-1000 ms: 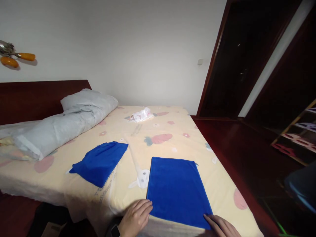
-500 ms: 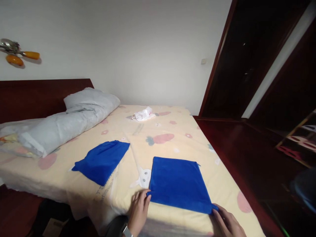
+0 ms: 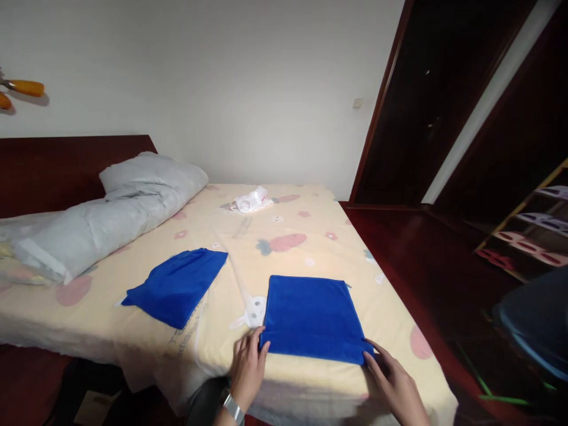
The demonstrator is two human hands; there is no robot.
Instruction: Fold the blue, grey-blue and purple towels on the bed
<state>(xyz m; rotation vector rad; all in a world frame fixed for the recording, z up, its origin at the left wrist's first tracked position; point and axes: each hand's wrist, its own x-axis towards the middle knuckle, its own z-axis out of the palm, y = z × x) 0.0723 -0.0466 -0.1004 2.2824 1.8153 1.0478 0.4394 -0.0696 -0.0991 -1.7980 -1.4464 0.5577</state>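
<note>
A blue cloth (image 3: 310, 310) lies flat near the front edge of the bed, its near edge turned over in a narrow strip. At its near left corner, my left hand (image 3: 249, 362) pinches the fabric between thumb and fingers; a watch is on that wrist. My right hand (image 3: 393, 378) grips the near right corner the same way. To the left, apart from both hands, a second blue cloth (image 3: 180, 287) rests crumpled and partly folded on the sheet.
The bed (image 3: 328, 236) has a yellow patterned sheet. A grey quilt (image 3: 128, 204) is bunched along the headboard (image 3: 71, 171). A white plastic bag (image 3: 251, 201) sits toward the wall. At right are a shoe rack (image 3: 528, 236) and a dark blue stool-like object (image 3: 536, 325).
Both hands have carried the near edge of the right cloth up and away from me, folding a strip over. The view has turned slightly right. The other cloth stays put on the bed.
</note>
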